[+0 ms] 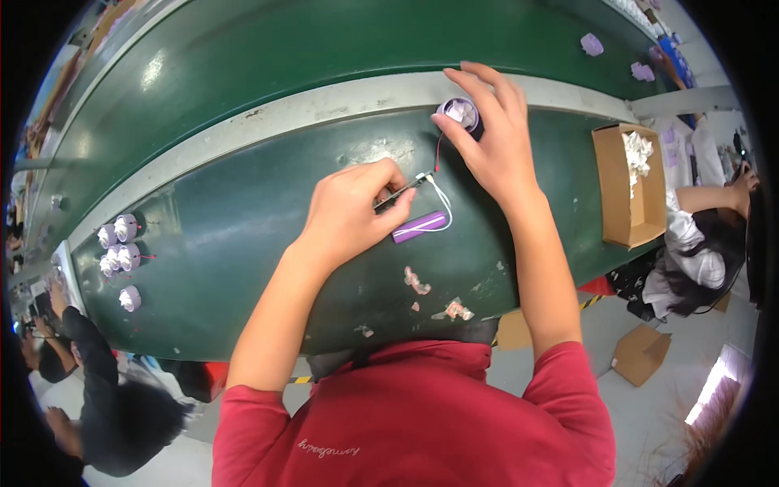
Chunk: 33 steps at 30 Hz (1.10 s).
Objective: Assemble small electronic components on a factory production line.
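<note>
My left hand (355, 207) pinches a small dark circuit board (395, 197) between thumb and fingers, tilted above the green bench. A white cable (445, 203) runs from a plug at the board's tip to a purple cylinder (419, 227) lying just right of the hand. My right hand (497, 130) curves around a small round purple unit (459, 112) with a white folded top, its thumb across the near rim. Part of the unit is hidden behind the fingers. A thin red wire (438, 154) hangs from it toward the board's tip.
Several similar purple-and-white units (122, 243) stand at the bench's left end. Pinkish scraps (456, 310) lie near the front edge. An open cardboard box (608, 187) with white crumpled pieces sits at right. A pale rail (268, 118) borders the back. Other people work on both sides.
</note>
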{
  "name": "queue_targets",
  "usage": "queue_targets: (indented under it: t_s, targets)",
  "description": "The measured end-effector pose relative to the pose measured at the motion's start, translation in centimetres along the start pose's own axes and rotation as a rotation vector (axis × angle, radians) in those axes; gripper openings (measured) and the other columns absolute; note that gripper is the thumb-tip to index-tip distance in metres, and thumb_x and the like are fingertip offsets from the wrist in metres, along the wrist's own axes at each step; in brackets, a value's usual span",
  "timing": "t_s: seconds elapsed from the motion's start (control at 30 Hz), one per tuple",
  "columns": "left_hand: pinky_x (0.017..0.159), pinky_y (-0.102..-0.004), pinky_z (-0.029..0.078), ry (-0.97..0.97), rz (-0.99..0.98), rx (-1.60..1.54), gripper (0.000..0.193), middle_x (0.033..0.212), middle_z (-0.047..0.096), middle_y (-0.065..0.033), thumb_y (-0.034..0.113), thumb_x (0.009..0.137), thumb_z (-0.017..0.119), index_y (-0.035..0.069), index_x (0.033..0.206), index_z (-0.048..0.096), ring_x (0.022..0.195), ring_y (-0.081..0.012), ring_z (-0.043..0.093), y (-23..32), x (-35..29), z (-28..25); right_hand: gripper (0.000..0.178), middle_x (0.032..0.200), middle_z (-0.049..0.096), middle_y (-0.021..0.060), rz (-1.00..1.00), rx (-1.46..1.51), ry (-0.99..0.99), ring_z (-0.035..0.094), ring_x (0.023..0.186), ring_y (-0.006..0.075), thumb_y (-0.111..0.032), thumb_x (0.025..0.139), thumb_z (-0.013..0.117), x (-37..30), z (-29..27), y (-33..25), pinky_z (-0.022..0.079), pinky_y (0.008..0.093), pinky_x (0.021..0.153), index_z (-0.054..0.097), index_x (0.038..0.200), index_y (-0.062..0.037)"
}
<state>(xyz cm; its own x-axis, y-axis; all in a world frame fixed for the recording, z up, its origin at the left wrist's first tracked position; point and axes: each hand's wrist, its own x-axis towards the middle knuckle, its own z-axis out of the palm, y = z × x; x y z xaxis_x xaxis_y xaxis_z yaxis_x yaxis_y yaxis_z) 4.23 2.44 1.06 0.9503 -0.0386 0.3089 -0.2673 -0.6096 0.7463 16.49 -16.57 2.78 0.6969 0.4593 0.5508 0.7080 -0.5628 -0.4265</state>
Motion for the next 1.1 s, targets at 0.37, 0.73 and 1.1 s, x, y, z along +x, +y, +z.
queue_targets:
  t_s: [0.37,0.73,1.1]
  targets:
    - [0.057,-0.0366,0.050,0.233,-0.183,0.018,0.022,0.070,0.065,-0.0053,0.017,0.084,0.078,0.007,0.082,0.059,0.061,-0.0223,0.062,-0.9,0.2,-0.3,0.014,0.093,0.065,0.0152,0.180,0.098,-0.519,0.065,0.086,0.0380,-0.002,0.085,0.072,-1.6,-2.4,-3.6,0.053,0.0455,0.076,0.068,0.098,-0.0017]
    - [0.056,-0.0373,0.049,0.255,-0.161,0.049,0.020,0.071,0.065,-0.0069,0.014,0.085,0.077,0.006,0.084,0.058,0.061,-0.0237,0.062,-1.2,0.3,0.0,0.012,0.092,0.063,0.0102,0.079,0.058,-0.527,0.065,0.089,0.0331,-0.004,0.086,0.072,-1.5,-2.0,-3.5,0.054,0.0427,0.075,0.064,0.095,-0.0049]
    - [0.058,-0.0410,0.049,0.245,-0.166,0.045,0.020,0.074,0.067,-0.0090,0.016,0.087,0.075,0.006,0.085,0.058,0.064,-0.0291,0.064,-1.1,0.2,0.1,0.024,0.095,0.071,0.0101,0.144,0.374,-0.153,0.072,0.082,0.0187,0.005,0.088,0.073,-2.4,2.2,-3.7,0.058,0.0291,0.067,0.066,0.110,-0.0020]
